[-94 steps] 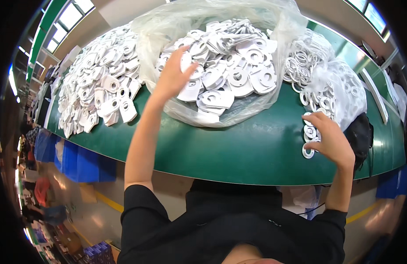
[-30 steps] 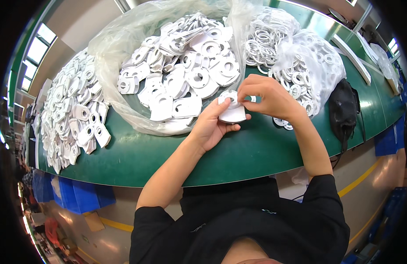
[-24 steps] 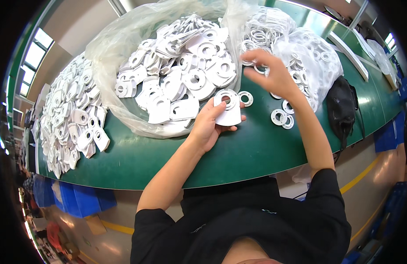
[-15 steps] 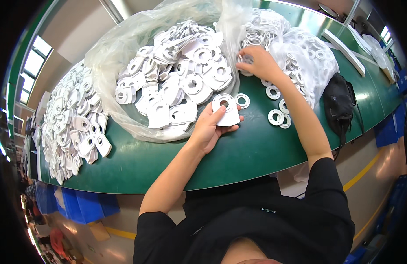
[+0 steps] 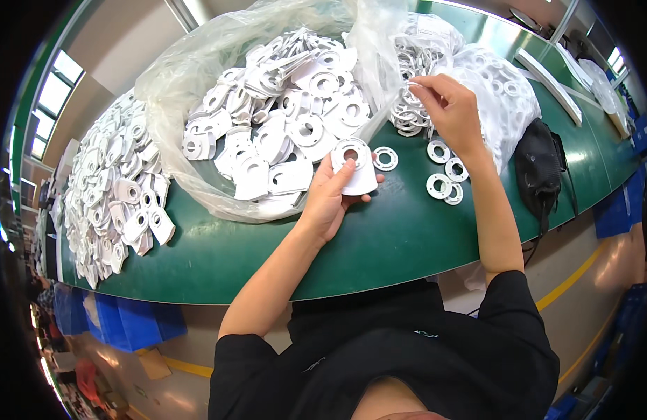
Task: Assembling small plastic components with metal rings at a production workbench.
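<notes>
My left hand (image 5: 326,203) is closed on a white plastic plate (image 5: 359,180) with a round hole at one end, thumb on top and fingertips showing beyond its far edge. A flat white ring (image 5: 385,159) lies on the table just to the right of that plate. Over at the mouth of a clear bag, my right hand (image 5: 452,112) has thumb and forefinger pinched together; what is between the fingertips is too small to make out. Beneath those fingers lies a heap of white rings (image 5: 409,112). Several more loose rings (image 5: 439,185) rest nearer me, left of my right forearm.
A large open clear bag (image 5: 197,196) holds piled white plates (image 5: 271,140). Another heap of plates (image 5: 113,189) covers the left of the green table (image 5: 379,245). Right of my arm are a bag of rings (image 5: 505,91), a black pouch (image 5: 537,157) and a long white strip (image 5: 549,75).
My right hand has shifted right, from fingers apart over the rings to a pinch. More of the ring heap shows now. My left hand still holds the plate, which is tilted slightly differently.
</notes>
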`<act>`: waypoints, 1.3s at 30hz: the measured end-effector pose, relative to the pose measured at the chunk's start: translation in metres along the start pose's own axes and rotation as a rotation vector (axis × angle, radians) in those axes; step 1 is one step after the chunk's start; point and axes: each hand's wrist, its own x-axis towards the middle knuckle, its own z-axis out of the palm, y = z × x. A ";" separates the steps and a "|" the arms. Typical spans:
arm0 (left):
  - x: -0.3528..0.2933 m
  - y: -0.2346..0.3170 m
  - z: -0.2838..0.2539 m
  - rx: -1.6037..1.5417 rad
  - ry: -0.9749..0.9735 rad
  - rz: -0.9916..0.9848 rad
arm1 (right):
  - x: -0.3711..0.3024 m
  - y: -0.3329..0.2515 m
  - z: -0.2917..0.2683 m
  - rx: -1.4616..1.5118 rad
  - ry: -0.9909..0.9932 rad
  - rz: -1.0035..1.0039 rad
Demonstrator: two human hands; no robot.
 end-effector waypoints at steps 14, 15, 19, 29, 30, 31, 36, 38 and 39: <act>0.001 0.008 -0.002 -0.081 0.033 0.023 | -0.004 -0.008 0.007 0.612 -0.194 0.255; 0.002 0.007 -0.001 -0.094 0.015 0.042 | -0.006 -0.014 0.008 0.663 -0.283 0.239; 0.000 0.012 -0.001 -0.283 0.034 0.017 | -0.016 -0.017 0.020 0.779 -0.514 0.046; 0.000 0.009 -0.002 0.049 0.258 0.272 | -0.024 -0.025 0.037 0.709 -0.489 0.396; 0.000 0.008 -0.003 0.049 0.258 0.271 | -0.024 -0.023 0.036 0.716 -0.521 0.514; 0.000 0.009 -0.003 0.067 0.253 0.276 | -0.025 -0.020 0.035 0.691 -0.588 0.485; 0.000 0.007 0.002 0.139 0.152 0.188 | -0.025 -0.016 0.033 0.521 -0.443 0.345; -0.003 0.006 0.003 0.048 -0.015 0.054 | -0.024 -0.014 0.034 0.366 -0.316 0.101; -0.005 0.005 0.006 0.090 -0.019 0.037 | -0.026 -0.018 0.036 0.317 -0.295 0.056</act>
